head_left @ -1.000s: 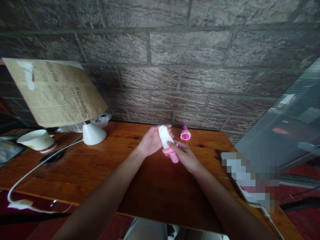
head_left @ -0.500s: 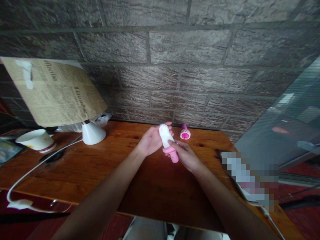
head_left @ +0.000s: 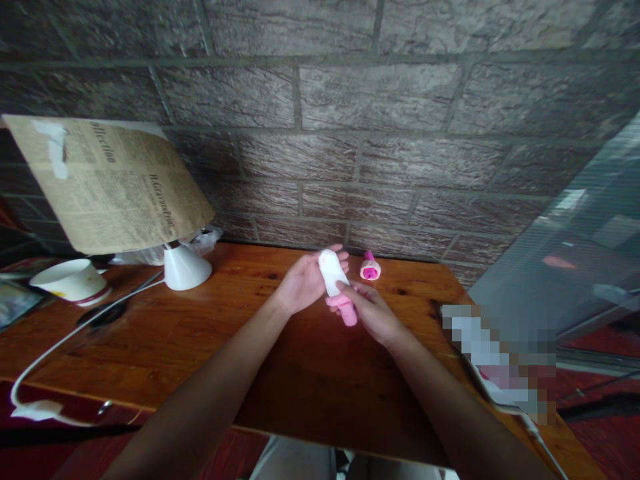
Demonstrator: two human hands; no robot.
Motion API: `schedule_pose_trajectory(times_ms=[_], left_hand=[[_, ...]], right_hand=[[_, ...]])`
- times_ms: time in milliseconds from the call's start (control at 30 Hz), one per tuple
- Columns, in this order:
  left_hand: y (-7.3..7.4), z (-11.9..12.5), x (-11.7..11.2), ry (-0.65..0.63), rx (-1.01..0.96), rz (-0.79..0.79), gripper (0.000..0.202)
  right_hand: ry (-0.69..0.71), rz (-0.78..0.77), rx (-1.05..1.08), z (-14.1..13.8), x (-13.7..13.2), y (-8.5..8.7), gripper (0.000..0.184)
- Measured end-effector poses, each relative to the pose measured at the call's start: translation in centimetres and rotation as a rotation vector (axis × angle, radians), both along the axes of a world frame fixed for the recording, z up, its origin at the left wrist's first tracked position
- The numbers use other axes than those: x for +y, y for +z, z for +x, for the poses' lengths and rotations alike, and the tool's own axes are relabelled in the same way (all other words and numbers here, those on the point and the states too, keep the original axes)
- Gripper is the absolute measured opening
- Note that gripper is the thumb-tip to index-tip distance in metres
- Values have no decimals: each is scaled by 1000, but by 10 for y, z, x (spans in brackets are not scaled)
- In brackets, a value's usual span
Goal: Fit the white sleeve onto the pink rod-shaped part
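Note:
Between my hands is a small white-and-pink sock-like piece [head_left: 332, 275], its white end up and left and its pink end down and right. My right hand [head_left: 371, 309] pinches it near the middle, the thumb lying on the white part. My left hand [head_left: 304, 283] is open, palm up with fingers stretched out; the white end lies against the fingers, which are partly hidden behind it. Just beyond my right hand, a small pale pink roll with a magenta middle [head_left: 371, 270] rests on the wooden table [head_left: 310, 373].
On the left stand a lamp with a newsprint shade [head_left: 125, 187] and a paper cup [head_left: 71, 281]. A white cable [head_left: 83, 328] runs from the lamp over the table's front edge. A blurred-out flat object [head_left: 493, 363] lies at the right edge. A brick-patterned wall [head_left: 325, 153] rises behind.
Hardly anything differs. The fingers of my left hand look slightly more spread behind the white end; my right hand keeps the same grip.

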State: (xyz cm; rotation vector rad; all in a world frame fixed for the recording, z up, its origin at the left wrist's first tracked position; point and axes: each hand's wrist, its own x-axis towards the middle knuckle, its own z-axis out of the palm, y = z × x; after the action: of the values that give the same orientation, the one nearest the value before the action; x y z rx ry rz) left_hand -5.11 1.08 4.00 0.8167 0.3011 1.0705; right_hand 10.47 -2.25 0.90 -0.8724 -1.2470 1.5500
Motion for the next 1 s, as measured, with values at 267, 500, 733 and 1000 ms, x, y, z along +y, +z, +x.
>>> schedule_pose_trajectory(times_ms=[267,500,733,1000], left_hand=[[-7,0,7,85,166,88,29],[-8,-1,6,81,173,109,29],[-6,-3,3,70,179,140,32],[-8,4,5,427,298,175,28]], right_hand=[[-30,68,-11,2,0,5,36],[-38,45,0,3,0,6,33],[79,-83,128,5,-2,11,35],[-179,151,-40,6,6,5,41]])
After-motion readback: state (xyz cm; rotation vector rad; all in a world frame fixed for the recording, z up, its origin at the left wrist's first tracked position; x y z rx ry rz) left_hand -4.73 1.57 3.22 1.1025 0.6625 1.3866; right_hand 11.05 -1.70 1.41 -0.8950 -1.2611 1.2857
